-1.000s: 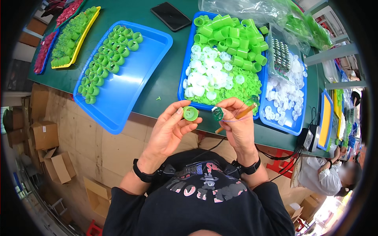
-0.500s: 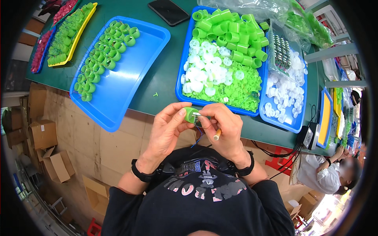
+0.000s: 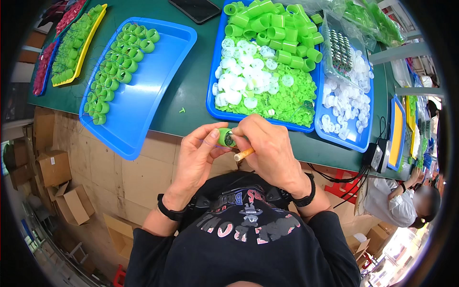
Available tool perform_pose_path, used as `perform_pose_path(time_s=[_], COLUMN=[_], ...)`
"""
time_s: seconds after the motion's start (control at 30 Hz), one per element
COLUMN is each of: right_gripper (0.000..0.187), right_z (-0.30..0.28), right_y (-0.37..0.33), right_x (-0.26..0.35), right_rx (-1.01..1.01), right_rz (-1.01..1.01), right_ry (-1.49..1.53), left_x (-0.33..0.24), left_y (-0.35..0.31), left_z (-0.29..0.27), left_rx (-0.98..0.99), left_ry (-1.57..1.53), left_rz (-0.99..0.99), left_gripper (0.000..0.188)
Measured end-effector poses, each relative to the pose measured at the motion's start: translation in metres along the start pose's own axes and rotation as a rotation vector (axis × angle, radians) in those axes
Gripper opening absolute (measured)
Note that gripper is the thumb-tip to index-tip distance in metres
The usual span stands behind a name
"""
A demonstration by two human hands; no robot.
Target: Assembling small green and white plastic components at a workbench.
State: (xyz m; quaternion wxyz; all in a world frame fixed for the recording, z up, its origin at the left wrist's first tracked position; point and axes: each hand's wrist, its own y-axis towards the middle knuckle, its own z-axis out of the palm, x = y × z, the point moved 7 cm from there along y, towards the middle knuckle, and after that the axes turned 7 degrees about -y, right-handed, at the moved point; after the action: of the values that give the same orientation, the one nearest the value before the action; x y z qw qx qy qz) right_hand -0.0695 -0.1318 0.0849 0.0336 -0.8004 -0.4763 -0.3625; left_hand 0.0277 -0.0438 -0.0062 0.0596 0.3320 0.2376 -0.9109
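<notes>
My left hand (image 3: 197,155) is closed round a short green plastic cylinder (image 3: 222,137), its open end turned toward my right hand. Inside that end sits something dark and small, too fine to name. My right hand (image 3: 267,153) grips a wooden-handled tool (image 3: 244,154), the handle sticking out below the fingers. The tool's working end is hidden at the cylinder's mouth, where my right fingertips touch the rim. Beyond my hands, a blue tray (image 3: 213,103) holds green cylinders (image 3: 276,32), white discs (image 3: 244,71) and small green pieces (image 3: 296,103).
At the left, another blue tray (image 3: 158,79) carries rows of green cylinders with thin wires. A yellow tray (image 3: 93,36) lies farther left. A smaller blue tray (image 3: 355,143) holds white parts under a clear box (image 3: 337,57). A phone (image 3: 197,9) lies at the back; a co-worker (image 3: 392,203) is at right.
My right hand has moved in over the cylinder's mouth, and the tool's handle has swung left and up. The cylinder has turned slightly. The whole view has shifted a little.
</notes>
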Motion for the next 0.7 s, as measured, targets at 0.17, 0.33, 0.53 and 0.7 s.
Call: perform_pose_path(time_s=[0.17,0.33,0.53,0.7], right_gripper=[0.021,0.017,0.017,0.019], right_z=[-0.002,-0.002,0.006,0.002], right_y=[-0.003,-0.007,-0.011,-0.011], right_x=[0.002,0.004,0.002,-0.001], right_rx=[0.024,-0.022,-0.026,-0.074], right_rz=[-0.026,-0.078,-0.063,-0.057], right_ry=[-0.064,-0.127,-0.14,-0.038], left_x=[0.002,0.003,0.003,0.002], left_y=[-0.002,-0.003,-0.004,-0.004], left_z=[-0.001,-0.002,-0.002,-0.002], left_rx=[-0.005,0.001,-0.022,-0.031], left_ry=[0.021,0.043,0.064,0.069], left_rz=[-0.02,-0.027,0.003,0.011], left_gripper=[0.027,0.028,0.027,0.027])
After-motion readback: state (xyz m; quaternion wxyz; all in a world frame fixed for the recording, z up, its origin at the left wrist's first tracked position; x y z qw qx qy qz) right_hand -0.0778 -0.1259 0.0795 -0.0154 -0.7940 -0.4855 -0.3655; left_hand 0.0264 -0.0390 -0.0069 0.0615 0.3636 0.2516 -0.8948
